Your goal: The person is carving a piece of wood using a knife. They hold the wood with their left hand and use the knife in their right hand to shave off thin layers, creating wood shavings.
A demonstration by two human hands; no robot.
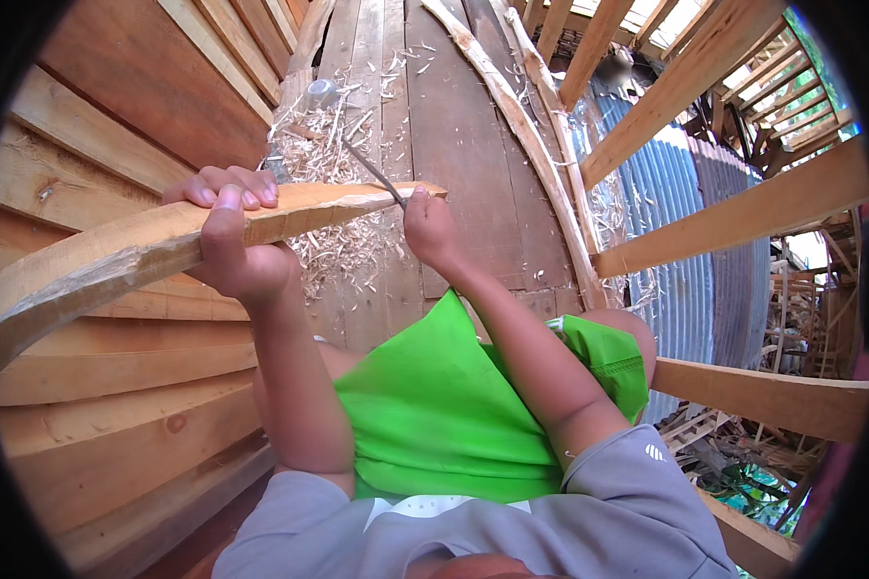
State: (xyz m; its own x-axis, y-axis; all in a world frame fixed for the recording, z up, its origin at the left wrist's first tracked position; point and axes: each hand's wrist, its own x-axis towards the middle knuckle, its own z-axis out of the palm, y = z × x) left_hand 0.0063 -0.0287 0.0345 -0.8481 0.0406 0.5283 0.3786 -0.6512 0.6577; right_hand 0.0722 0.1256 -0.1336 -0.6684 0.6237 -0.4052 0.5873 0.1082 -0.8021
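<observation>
Curved timber (150, 230) lies before me, its left end cut off by the view's dark rim. My left hand (239, 236) grips it, palm partly hidden. My right hand (429, 228) closes around a knife (370, 168), handle concealed, blade crossing the timber near its tip.

No words or numbers can be read here.

On my feed, the plank floor (462, 125) carries wood shavings (336, 259), a small clear container (321, 94) and a curved pole (524, 121).
</observation>
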